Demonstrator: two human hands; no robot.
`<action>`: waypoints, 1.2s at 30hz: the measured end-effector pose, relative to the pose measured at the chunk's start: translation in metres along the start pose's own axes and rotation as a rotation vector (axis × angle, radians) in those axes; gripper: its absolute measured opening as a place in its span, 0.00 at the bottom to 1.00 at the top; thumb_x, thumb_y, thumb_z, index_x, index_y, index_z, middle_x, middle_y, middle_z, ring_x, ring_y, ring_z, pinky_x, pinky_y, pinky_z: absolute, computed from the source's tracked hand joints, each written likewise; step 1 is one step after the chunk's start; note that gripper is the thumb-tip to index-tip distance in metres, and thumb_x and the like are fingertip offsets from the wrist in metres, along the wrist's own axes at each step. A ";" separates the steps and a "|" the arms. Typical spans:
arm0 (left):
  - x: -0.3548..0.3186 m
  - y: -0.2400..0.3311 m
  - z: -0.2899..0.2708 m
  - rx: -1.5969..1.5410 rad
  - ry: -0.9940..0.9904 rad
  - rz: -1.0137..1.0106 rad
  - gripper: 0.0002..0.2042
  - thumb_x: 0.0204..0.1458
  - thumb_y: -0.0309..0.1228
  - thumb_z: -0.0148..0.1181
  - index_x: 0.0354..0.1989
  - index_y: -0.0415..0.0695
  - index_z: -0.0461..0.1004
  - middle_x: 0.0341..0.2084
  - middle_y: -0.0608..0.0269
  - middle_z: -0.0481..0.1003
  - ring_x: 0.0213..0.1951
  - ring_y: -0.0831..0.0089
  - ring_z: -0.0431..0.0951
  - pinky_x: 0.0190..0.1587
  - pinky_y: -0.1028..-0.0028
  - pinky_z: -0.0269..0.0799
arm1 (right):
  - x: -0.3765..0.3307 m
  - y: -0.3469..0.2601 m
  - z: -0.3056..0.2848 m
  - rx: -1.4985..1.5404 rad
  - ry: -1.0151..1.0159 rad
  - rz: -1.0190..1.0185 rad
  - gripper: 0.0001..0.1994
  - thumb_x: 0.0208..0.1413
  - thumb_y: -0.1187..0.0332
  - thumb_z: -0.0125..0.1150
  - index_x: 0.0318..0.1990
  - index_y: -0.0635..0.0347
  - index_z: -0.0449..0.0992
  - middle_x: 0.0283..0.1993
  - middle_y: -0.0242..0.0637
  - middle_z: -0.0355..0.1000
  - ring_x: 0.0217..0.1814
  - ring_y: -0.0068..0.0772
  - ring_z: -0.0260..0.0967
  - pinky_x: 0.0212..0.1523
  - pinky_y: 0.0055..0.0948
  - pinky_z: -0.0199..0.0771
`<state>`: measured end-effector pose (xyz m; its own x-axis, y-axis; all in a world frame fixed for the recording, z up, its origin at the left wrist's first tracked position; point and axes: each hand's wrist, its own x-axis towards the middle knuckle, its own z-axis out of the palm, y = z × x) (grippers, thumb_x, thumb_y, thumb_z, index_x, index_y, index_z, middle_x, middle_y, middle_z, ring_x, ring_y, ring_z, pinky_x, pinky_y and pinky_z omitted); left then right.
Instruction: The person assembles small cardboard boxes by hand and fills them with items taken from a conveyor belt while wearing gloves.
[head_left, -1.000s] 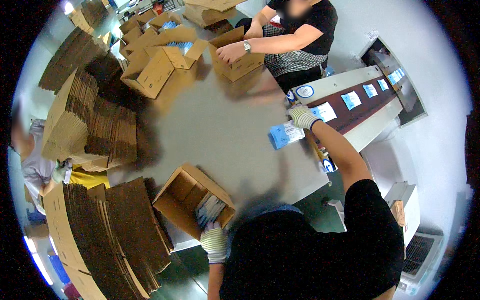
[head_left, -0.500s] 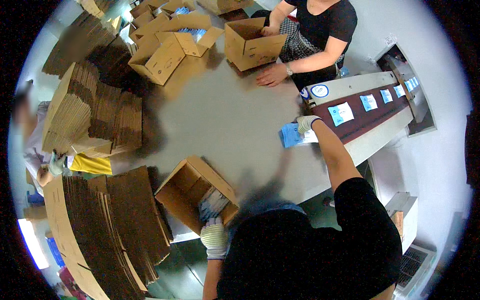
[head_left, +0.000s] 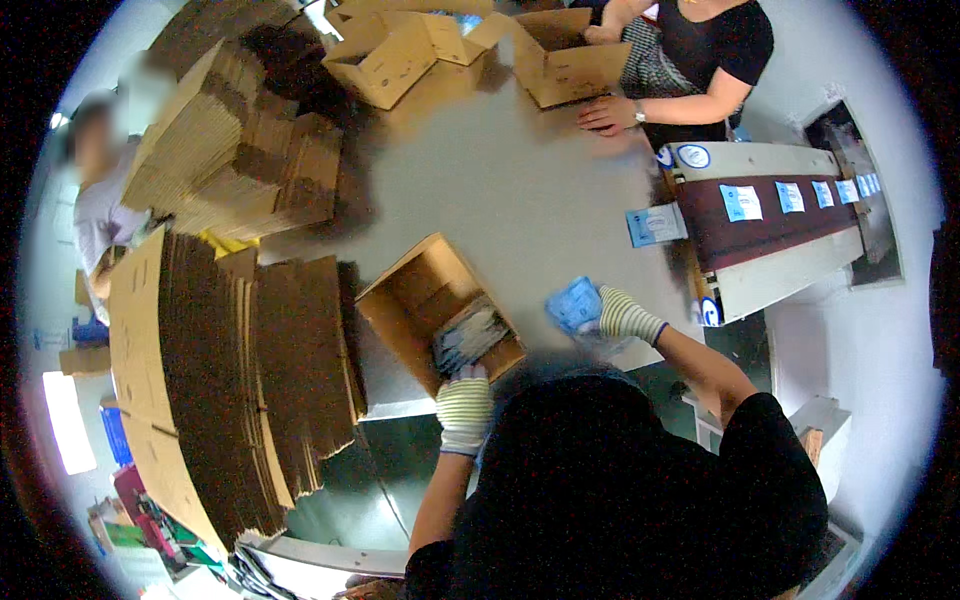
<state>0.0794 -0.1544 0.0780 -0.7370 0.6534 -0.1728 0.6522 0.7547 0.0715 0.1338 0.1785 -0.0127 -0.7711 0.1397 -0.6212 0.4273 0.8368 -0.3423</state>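
Observation:
My right hand (head_left: 630, 314), in a striped knit glove, grips a blue and white packet (head_left: 573, 306) just above the table; motion blurs it, and I cannot tell whether it is one packet or a few. Left of it sits an open cardboard box (head_left: 400, 318), tilted on the table's near edge, with several blue and white packets (head_left: 468, 335) standing inside. My left hand (head_left: 465, 412), gloved alike, has its fingers hooked over the box's near wall, against those packets. Another packet (head_left: 656, 226) lies at the conveyor's end.
A dark red conveyor belt (head_left: 745, 245) at right carries several packets. Across the table (head_left: 450, 190), a co-worker's hand (head_left: 608, 115) rests beside an open box (head_left: 572, 75). Tall stacks of flattened cartons (head_left: 200, 370) crowd the left side; another person (head_left: 105, 190) stands beyond them.
My right hand has drawn back from the conveyor's end toward the box, carrying the blue packet. Another packet has come off the belt. My left hand stays at the box; the view has shifted.

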 end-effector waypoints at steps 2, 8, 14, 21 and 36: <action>-0.002 -0.003 0.009 -0.011 0.071 0.016 0.09 0.47 0.31 0.47 0.36 0.46 0.70 0.28 0.61 0.72 0.32 0.65 0.75 0.32 0.65 0.68 | -0.017 -0.055 -0.027 0.323 0.137 -0.417 0.32 0.32 0.51 0.71 0.44 0.62 0.72 0.44 0.47 0.73 0.47 0.44 0.71 0.47 0.38 0.71; -0.011 0.004 0.035 0.083 0.294 0.040 0.08 0.48 0.31 0.47 0.35 0.45 0.71 0.28 0.63 0.71 0.31 0.69 0.75 0.31 0.66 0.69 | -0.054 -0.242 -0.095 0.308 0.131 -0.784 0.34 0.30 0.59 0.73 0.48 0.62 0.65 0.48 0.47 0.70 0.51 0.46 0.68 0.50 0.39 0.69; -0.021 0.013 0.034 0.144 0.283 0.050 0.07 0.47 0.34 0.48 0.32 0.47 0.70 0.25 0.64 0.69 0.29 0.69 0.73 0.29 0.68 0.67 | 0.003 -0.254 -0.004 -0.595 0.255 -0.703 0.24 0.50 0.65 0.53 0.55 0.61 0.63 0.55 0.49 0.62 0.59 0.51 0.59 0.56 0.55 0.59; -0.024 0.013 0.030 -0.026 0.211 0.052 0.11 0.46 0.41 0.54 0.30 0.46 0.71 0.29 0.61 0.71 0.31 0.66 0.73 0.32 0.63 0.67 | -0.055 -0.209 -0.012 -0.475 0.110 -0.924 0.18 0.51 0.63 0.52 0.50 0.58 0.70 0.52 0.44 0.66 0.53 0.48 0.65 0.54 0.46 0.65; -0.006 0.005 0.012 -0.045 0.198 -0.032 0.14 0.45 0.35 0.55 0.40 0.45 0.72 0.36 0.58 0.74 0.34 0.59 0.75 0.33 0.62 0.69 | -0.053 0.010 -0.126 -0.432 0.469 -0.397 0.14 0.49 0.60 0.52 0.30 0.61 0.76 0.30 0.48 0.74 0.34 0.51 0.72 0.36 0.46 0.72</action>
<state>0.0892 -0.1555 0.0676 -0.7809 0.6243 0.0208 0.6222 0.7745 0.1141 0.1194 0.2460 0.1051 -0.9902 -0.0858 -0.1100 -0.0736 0.9911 -0.1106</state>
